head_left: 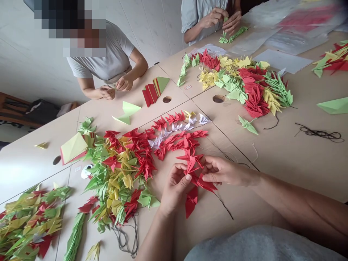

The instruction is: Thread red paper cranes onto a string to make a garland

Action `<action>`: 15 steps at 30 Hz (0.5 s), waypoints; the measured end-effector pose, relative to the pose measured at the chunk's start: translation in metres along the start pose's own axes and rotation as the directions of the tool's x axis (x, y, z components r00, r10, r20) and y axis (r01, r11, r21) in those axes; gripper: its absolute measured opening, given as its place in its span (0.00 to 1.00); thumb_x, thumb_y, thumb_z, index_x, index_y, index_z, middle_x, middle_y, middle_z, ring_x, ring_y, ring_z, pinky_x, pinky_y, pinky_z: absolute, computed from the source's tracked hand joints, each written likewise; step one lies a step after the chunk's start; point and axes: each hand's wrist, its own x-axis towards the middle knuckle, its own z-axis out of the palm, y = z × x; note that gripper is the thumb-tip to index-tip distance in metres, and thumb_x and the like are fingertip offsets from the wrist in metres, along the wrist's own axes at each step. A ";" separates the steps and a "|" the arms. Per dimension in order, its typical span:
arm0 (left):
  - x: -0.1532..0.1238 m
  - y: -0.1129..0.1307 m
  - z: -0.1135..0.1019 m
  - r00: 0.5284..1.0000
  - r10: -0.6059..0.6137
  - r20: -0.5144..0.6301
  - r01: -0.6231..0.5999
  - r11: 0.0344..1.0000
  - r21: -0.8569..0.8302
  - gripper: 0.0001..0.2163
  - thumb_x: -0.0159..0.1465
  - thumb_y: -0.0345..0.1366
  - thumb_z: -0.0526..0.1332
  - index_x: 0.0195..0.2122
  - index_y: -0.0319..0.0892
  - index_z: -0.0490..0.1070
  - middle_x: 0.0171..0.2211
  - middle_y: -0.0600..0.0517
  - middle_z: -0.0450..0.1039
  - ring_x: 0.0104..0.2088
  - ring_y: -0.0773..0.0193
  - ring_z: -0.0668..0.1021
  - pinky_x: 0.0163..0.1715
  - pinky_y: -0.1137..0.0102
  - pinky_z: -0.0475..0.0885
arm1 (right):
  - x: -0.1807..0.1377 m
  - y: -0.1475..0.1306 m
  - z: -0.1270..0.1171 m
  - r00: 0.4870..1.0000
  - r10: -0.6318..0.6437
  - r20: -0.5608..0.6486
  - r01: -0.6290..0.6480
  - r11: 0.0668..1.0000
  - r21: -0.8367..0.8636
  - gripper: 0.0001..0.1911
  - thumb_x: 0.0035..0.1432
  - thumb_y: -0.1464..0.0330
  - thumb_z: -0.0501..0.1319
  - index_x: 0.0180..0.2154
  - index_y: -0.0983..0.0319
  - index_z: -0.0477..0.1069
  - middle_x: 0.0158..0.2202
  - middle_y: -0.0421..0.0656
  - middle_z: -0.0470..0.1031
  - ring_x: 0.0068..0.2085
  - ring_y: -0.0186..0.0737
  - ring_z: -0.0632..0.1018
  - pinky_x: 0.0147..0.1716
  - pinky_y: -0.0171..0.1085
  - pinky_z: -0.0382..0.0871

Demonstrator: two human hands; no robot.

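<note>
My left hand (175, 188) and my right hand (224, 171) both pinch a string of red paper cranes (194, 181) above the wooden table (285, 159). A dark thread (224, 206) trails from the string toward me. The left fingers curl round the cranes from the left, the right fingers press them from the right. Just beyond my hands lie rows of red and white strung cranes (176, 132). A big heap of green, yellow and red cranes (119, 174) sits to the left of my left hand.
Two other people sit at the far side folding paper: one at the left (114, 87), one at the top (223, 18). Another crane pile (250, 87) lies at the right centre, a coil of dark thread (320, 134) further right, and more cranes (29, 221) at the bottom left.
</note>
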 end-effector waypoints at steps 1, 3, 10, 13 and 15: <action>0.000 0.000 -0.001 1.000 0.006 -0.008 -0.006 1.000 -0.009 0.09 0.58 0.38 0.70 0.36 0.45 0.71 0.38 0.53 0.71 0.38 0.67 0.74 0.44 0.68 0.72 | 0.000 -0.001 0.000 1.000 0.008 0.011 -0.008 1.000 0.009 0.22 0.56 0.59 0.67 0.47 0.62 0.66 0.32 0.38 0.70 0.28 0.30 0.69 0.25 0.30 0.62; 0.001 -0.001 -0.002 1.000 0.015 -0.026 -0.016 0.999 -0.031 0.09 0.58 0.37 0.70 0.37 0.45 0.71 0.39 0.53 0.71 0.39 0.66 0.74 0.44 0.67 0.72 | -0.001 -0.002 -0.001 0.999 0.021 0.038 -0.021 1.000 0.020 0.21 0.55 0.58 0.68 0.45 0.63 0.67 0.33 0.39 0.70 0.28 0.29 0.68 0.25 0.30 0.62; 0.003 0.003 -0.001 0.994 -0.012 -0.106 -0.002 0.992 -0.129 0.11 0.56 0.37 0.71 0.36 0.44 0.70 0.33 0.55 0.70 0.31 0.69 0.74 0.34 0.72 0.72 | -0.007 -0.011 -0.004 0.986 0.066 0.151 -0.054 0.995 -0.078 0.13 0.56 0.61 0.66 0.37 0.65 0.71 0.28 0.37 0.70 0.26 0.28 0.67 0.26 0.30 0.62; 0.003 0.004 0.000 0.995 -0.029 -0.098 0.013 0.987 -0.159 0.12 0.56 0.36 0.71 0.36 0.44 0.70 0.34 0.55 0.71 0.32 0.69 0.75 0.35 0.73 0.72 | -0.009 -0.013 -0.003 0.972 0.076 0.222 -0.037 0.984 -0.174 0.12 0.59 0.62 0.64 0.39 0.65 0.75 0.30 0.40 0.73 0.28 0.30 0.70 0.28 0.31 0.64; 0.002 0.004 0.000 0.996 -0.065 -0.064 0.052 0.983 -0.178 0.11 0.58 0.36 0.70 0.37 0.44 0.69 0.35 0.55 0.72 0.32 0.69 0.75 0.35 0.72 0.72 | -0.007 -0.009 -0.002 0.978 0.056 0.203 -0.008 0.973 -0.230 0.14 0.61 0.61 0.62 0.42 0.64 0.76 0.31 0.40 0.74 0.29 0.31 0.72 0.29 0.31 0.66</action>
